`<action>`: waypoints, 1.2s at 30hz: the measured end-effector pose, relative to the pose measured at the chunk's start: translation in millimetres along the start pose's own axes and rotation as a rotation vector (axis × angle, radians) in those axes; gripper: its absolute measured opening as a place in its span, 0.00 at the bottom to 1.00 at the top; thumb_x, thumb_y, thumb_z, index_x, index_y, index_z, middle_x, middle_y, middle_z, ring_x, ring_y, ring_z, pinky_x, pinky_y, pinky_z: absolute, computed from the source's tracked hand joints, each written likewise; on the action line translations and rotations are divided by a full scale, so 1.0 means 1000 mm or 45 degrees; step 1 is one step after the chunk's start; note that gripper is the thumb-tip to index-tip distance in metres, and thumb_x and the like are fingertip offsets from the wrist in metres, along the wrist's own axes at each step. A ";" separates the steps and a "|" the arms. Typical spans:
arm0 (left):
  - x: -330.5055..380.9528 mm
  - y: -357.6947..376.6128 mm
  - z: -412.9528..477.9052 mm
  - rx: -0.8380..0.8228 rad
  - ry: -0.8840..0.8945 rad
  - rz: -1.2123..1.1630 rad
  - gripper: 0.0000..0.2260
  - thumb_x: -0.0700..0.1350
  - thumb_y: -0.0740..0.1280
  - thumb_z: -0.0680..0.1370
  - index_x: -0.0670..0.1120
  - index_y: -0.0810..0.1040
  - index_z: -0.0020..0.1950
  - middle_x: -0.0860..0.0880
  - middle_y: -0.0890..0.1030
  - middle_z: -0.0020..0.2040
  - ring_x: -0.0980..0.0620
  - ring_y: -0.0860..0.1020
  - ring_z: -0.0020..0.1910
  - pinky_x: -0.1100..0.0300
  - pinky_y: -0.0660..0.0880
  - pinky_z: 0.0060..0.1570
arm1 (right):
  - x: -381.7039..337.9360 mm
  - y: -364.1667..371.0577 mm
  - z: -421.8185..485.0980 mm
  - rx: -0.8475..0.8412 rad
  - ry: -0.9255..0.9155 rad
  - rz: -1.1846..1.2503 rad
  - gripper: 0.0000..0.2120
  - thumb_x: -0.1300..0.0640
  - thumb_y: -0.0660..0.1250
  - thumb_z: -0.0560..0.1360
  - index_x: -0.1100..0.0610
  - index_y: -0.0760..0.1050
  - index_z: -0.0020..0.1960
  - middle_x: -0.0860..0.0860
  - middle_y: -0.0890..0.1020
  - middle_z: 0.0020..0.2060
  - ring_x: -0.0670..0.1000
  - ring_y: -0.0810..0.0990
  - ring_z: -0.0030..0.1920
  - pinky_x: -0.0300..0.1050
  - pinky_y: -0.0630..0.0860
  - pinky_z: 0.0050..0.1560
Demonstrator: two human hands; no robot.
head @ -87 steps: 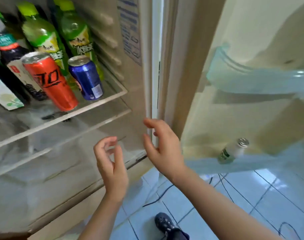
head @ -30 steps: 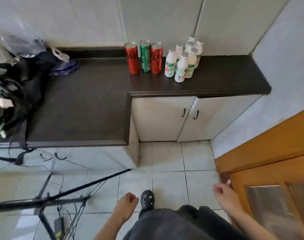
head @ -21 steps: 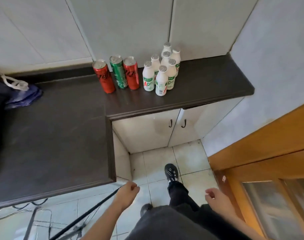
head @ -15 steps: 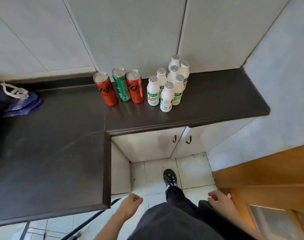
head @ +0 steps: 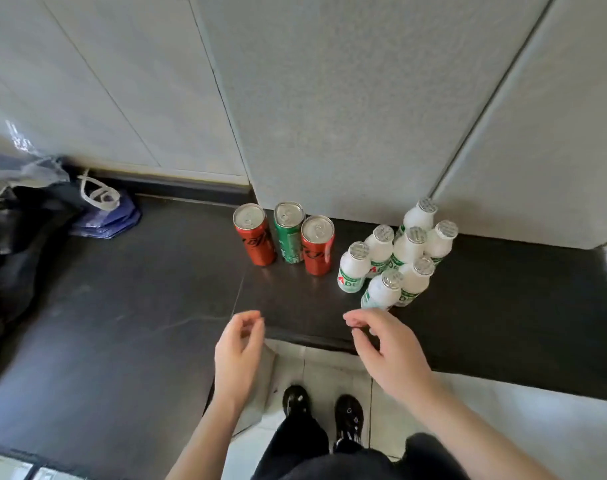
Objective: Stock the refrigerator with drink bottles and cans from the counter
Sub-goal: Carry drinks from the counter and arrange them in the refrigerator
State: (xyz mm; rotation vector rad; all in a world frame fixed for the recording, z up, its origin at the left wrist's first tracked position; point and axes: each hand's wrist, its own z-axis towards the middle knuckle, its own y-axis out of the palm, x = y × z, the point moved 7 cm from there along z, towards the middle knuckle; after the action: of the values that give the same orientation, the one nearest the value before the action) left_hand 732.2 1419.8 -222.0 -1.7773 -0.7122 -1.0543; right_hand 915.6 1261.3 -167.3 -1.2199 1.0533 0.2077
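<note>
On the dark counter (head: 129,327) against the wall stand a red can (head: 254,240), a green can (head: 289,232) and a second red can (head: 317,245) in a row. Right of them clusters a group of several small white bottles (head: 395,258) with silver foil lids. My left hand (head: 239,351) hovers over the counter's front edge, below the cans, fingers loosely curled and empty. My right hand (head: 385,344) hangs just in front of the nearest white bottle (head: 381,292), fingers relaxed, holding nothing. The refrigerator is out of view.
A blue plastic bag (head: 104,213) and dark bags (head: 21,230) lie on the counter's left side. White tiled wall panels rise behind the drinks. My black shoes (head: 324,410) stand on the pale tiled floor in the counter's inner corner.
I have turned from the fridge and walked up to the counter. Both hands have risen from beside my legs to the counter's front edge near the drinks.
</note>
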 end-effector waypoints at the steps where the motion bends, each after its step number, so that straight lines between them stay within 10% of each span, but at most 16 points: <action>1: 0.011 -0.008 0.012 0.078 0.048 -0.023 0.07 0.42 0.66 0.78 0.55 0.76 0.50 0.55 0.80 0.47 0.64 0.77 0.45 0.72 0.71 0.44 | -0.018 -0.009 0.015 0.102 -0.101 -0.051 0.10 0.58 0.63 0.76 0.52 0.78 0.56 0.41 0.80 0.50 0.38 0.76 0.52 0.28 0.69 0.54; 10: 0.079 -0.008 0.119 0.082 0.406 0.230 0.26 0.44 0.70 0.74 0.48 0.65 0.69 0.53 0.67 0.67 0.53 0.67 0.67 0.49 0.69 0.66 | -0.052 -0.004 0.132 0.150 -0.044 -0.690 0.29 0.45 0.68 0.72 0.56 0.68 0.68 0.51 0.75 0.62 0.53 0.74 0.62 0.46 0.70 0.61; 22: 0.069 0.013 0.155 -0.117 0.325 0.130 0.32 0.44 0.72 0.74 0.53 0.60 0.73 0.56 0.67 0.68 0.63 0.66 0.65 0.67 0.62 0.62 | -0.038 0.018 0.157 0.082 0.032 -0.746 0.34 0.41 0.67 0.72 0.54 0.62 0.72 0.49 0.76 0.60 0.50 0.78 0.56 0.44 0.72 0.54; 36: 0.090 -0.043 0.120 0.259 0.289 -0.088 0.32 0.45 0.72 0.73 0.53 0.62 0.73 0.57 0.69 0.67 0.57 0.70 0.66 0.53 0.70 0.67 | -0.060 -0.028 0.147 0.191 -0.103 -0.535 0.33 0.37 0.69 0.69 0.53 0.68 0.69 0.48 0.80 0.55 0.49 0.79 0.54 0.39 0.70 0.49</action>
State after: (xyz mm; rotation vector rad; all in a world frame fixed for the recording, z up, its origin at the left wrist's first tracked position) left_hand 781.9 1549.0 -149.9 -1.4425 -0.7163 -1.1654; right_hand 981.3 1396.4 -108.9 -1.2552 0.7092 -0.1444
